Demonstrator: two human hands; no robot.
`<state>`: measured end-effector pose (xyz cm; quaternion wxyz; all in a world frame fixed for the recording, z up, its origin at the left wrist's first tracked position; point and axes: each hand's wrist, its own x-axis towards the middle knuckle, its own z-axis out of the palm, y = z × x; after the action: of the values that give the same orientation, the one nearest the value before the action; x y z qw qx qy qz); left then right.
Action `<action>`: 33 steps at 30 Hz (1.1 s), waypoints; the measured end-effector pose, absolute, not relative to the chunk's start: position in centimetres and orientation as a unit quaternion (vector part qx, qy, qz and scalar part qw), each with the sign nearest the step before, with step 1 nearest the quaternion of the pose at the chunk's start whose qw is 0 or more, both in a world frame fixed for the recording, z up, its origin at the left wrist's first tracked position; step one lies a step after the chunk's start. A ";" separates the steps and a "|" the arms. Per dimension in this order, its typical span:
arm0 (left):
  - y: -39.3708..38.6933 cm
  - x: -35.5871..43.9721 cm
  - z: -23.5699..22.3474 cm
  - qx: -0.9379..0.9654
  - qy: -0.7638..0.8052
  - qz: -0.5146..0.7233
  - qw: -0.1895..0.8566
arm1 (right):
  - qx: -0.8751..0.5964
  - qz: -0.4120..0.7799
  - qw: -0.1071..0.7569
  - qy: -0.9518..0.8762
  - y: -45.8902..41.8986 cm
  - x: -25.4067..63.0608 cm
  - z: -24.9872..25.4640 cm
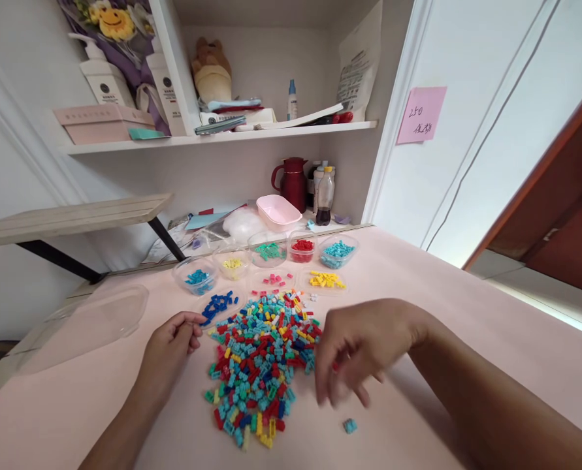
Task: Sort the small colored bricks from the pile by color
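Note:
A heap of small toy building bricks (261, 359) in red, light blue, yellow, green and dark blue is spread over the pink table top. My left hand (173, 343) rests at the heap's left side with fingers curled and thumb against them; whether anything is inside is hidden. Its fingertips are beside some dark blue bricks (218, 305) on a clear lid. Over the heap's right edge hangs my right hand (356, 346), fingers pointing down and smeared by motion. A bit of red shows between them, but I cannot tell whether they grip it. Below lies a light blue brick piece (350, 425).
Behind the heap stand clear tubs of blue (198, 279), pale yellow (232, 264), green (268, 252), red (302, 249) and light blue bricks (338, 252). Yellow (326, 280) and pink bricks (274, 280) lie before them. A clear lid (95, 320) is at left, beneath a wooden shelf (75, 215).

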<state>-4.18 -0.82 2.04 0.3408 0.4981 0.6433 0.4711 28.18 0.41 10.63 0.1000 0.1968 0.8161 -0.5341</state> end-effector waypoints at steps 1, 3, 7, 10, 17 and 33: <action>-0.9 -4.1 2.1 0.499 0.644 0.470 0.339 | 0.169 -0.541 0.155 0.809 -0.3 27.6 10.8; -0.9 -4.0 2.2 0.501 0.643 0.472 0.336 | 0.134 -0.525 0.213 0.813 -1.7 26.3 10.7; -0.9 -4.0 2.2 0.502 0.637 0.482 0.332 | 0.146 -0.443 0.221 0.856 -3.0 24.7 9.2; -1.0 -4.0 2.2 0.506 0.635 0.482 0.329 | 0.174 -0.372 0.138 0.901 -2.0 25.4 8.4; -1.0 -3.9 2.3 0.499 0.636 0.481 0.340 | 0.327 -0.279 -0.152 0.890 1.2 27.3 8.6; -1.1 -3.7 2.4 0.497 0.635 0.484 0.341 | 0.304 -0.424 0.031 0.852 1.9 28.0 7.4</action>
<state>-3.65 -1.06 2.39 0.3407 0.4972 0.6346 0.4837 27.95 1.93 7.41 0.0310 0.3043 0.8523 -0.4243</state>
